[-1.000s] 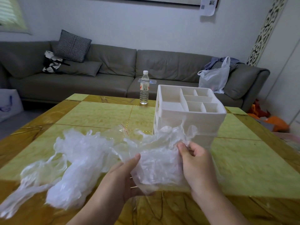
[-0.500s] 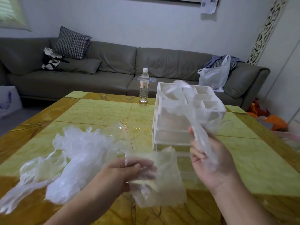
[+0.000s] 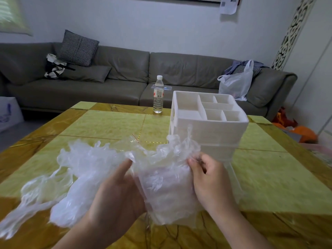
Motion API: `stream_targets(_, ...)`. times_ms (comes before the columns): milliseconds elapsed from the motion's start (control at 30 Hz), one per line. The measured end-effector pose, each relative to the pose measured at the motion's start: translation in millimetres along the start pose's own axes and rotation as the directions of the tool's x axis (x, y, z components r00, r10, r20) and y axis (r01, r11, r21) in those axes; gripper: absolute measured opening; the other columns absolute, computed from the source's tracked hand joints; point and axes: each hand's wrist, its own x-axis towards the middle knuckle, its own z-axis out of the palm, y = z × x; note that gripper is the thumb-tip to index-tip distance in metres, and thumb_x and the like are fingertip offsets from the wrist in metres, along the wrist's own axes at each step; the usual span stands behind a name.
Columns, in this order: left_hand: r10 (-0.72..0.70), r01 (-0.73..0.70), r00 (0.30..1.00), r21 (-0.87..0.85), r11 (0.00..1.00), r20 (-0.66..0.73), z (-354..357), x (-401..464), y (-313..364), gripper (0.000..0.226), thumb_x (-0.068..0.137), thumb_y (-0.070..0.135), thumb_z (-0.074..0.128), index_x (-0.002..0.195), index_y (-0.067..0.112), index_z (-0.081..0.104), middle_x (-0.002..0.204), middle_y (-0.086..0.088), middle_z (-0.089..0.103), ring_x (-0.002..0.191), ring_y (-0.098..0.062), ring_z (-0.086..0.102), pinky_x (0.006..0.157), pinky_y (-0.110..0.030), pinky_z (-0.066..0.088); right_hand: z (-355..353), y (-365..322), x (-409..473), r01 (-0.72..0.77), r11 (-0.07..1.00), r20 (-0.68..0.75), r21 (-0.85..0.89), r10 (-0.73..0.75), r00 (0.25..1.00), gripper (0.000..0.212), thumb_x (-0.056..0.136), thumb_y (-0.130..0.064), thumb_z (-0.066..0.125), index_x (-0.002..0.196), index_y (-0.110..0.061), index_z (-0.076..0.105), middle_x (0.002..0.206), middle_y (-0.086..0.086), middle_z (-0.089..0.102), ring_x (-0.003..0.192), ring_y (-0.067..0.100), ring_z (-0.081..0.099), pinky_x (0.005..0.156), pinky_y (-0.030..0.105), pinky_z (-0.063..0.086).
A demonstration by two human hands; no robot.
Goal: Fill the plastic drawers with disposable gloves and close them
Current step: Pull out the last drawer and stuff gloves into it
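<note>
- Head view: my left hand (image 3: 115, 191) and right hand (image 3: 210, 178) each grip a clear plastic drawer (image 3: 167, 194) stuffed with crumpled translucent disposable gloves (image 3: 75, 177), held just before the white plastic drawer unit (image 3: 208, 130).

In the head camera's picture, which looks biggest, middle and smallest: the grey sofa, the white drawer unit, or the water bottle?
As they appear:
1. Long grey sofa, though it is farthest away.
2. White plastic drawer unit.
3. Clear plastic water bottle.
</note>
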Motion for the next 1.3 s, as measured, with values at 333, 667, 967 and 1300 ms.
stream_targets(333,0.109,-0.102,0.994,0.251,0.962,-0.012,11,-2,-6,0.026,0.088,0.001,0.072,0.113,0.003,0.077,0.106,-0.031,0.075,0.093,-0.044,0.076,0.064,-0.044,0.065,2,2,1,-0.005,1.0,0.005,-0.008,0.005,1.0,0.027,0.102,-0.027,0.065,0.075,-0.021,0.067,0.073,-0.011,0.072,0.069,0.003,0.066,0.064,0.025,0.05)
stream_targets(667,0.259,-0.236,0.964,0.252,0.938,-0.058,20,1,0,0.038,0.099,-0.004,0.053,0.11,0.019,0.081,0.102,-0.022,0.078,0.084,-0.033,0.076,0.064,-0.04,0.064,-14,3,3,-0.463,0.627,0.283,0.626,0.37,0.885,0.024,0.096,-0.024,0.074,0.088,-0.001,0.077,0.083,0.023,0.066,0.077,0.038,0.056,0.067,0.045,0.044)
stream_targets(967,0.206,-0.19,0.977,0.204,0.96,-0.058,29,-2,-12,0.035,0.082,0.01,0.076,0.117,0.015,0.077,0.112,-0.024,0.075,0.099,-0.046,0.075,0.084,-0.058,0.06,-18,3,-4,-0.264,0.887,0.184,0.379,0.207,0.961,0.004,0.091,-0.014,0.083,0.09,-0.013,0.079,0.086,0.013,0.08,0.082,0.035,0.078,0.077,0.052,0.061)
stream_targets(1300,0.336,-0.29,0.936,0.312,0.905,-0.103,35,-2,-18,0.041,0.098,-0.012,0.054,0.129,0.013,0.065,0.108,-0.011,0.08,0.088,-0.025,0.078,0.057,-0.024,0.059,-13,-9,-15,-0.364,0.85,0.163,0.381,0.325,0.931,0.03,0.098,-0.036,0.074,0.094,-0.007,0.067,0.069,0.006,0.066,0.047,0.026,0.059,0.045,0.034,0.046)
